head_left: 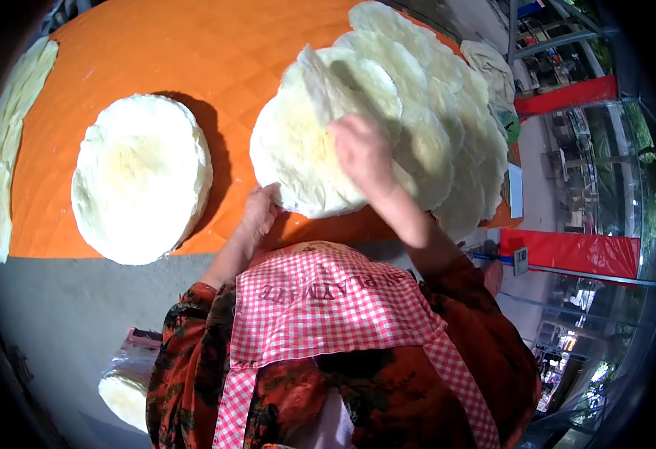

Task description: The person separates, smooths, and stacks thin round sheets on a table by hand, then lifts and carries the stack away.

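Observation:
Overlapping thin round flatbreads (425,97) fan out across the right side of the orange-covered table. At their near left end lies a pale flatbread (298,165). My left hand (262,209) pinches the near left edge of that flatbread. Above its right part, my right hand (362,150) is closed, slightly blurred, on a raised, folded flatbread edge (317,86), which stands up and casts a shadow. Whether this edge belongs to the same sheet is hard to see. To the left sits a thick round stack of flatbreads (141,176), apart from both hands.
Long pale strips (14,142) hang along the left end of the orange tablecloth (238,45). A light cloth (492,71) lies beyond the spread on the right. On the floor at lower left is a bag with flatbreads (126,396). Red panels (567,251) and metal frames stand at right.

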